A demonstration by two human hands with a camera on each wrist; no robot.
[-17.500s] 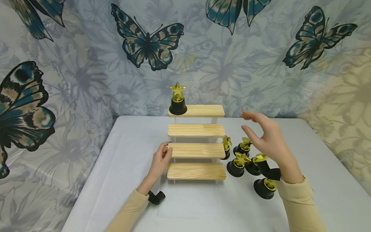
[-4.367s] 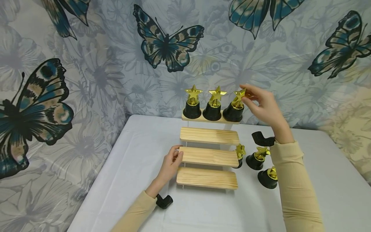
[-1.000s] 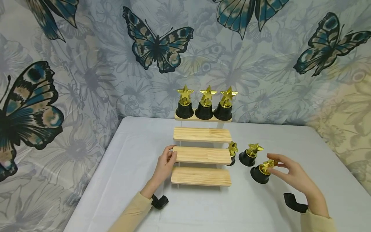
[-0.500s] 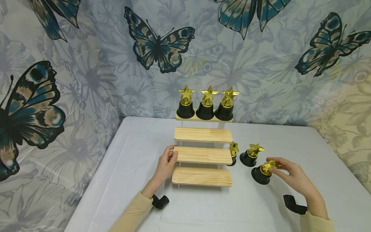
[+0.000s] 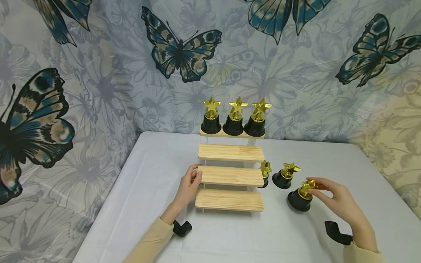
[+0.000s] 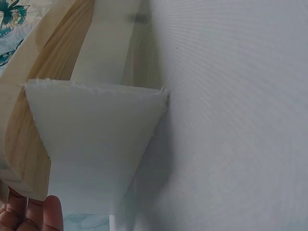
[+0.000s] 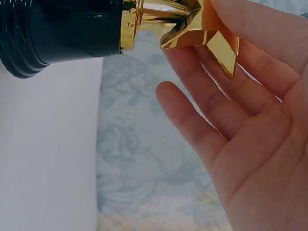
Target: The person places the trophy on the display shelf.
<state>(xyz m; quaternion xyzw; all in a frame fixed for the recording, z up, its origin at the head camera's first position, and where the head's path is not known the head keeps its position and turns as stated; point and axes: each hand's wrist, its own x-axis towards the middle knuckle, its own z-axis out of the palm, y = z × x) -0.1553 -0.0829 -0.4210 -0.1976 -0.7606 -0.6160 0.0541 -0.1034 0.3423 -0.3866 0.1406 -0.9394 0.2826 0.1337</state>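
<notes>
My right hand [image 5: 340,202] pinches the gold star of a small trophy [image 5: 299,201] between thumb and fingers, at the right of the table. In the right wrist view, the trophy's black base [image 7: 67,31] points away from the palm, and the little finger stands free of the star. My left hand [image 5: 186,187] holds the left end of the third step down on a wooden tiered display stand [image 5: 229,199]. The left wrist view shows its fingertips [image 6: 53,214] at the end of the board [image 6: 29,149]. Three upright star trophies [image 5: 233,126] line the top step.
Another star trophy [image 5: 282,179] stands on the white-covered table [image 5: 236,237], right of the stand. One more trophy [image 5: 265,170] is partly hidden behind the stand's right end. A butterfly-patterned cloth [image 5: 177,106] hangs behind the table. Black mounts [image 5: 182,229] are on both wrists.
Two trophies have joined the first on the top step. My right hand has let go of the third and come down to another trophy, shifting slightly right with it. My left hand keeps its hold.
</notes>
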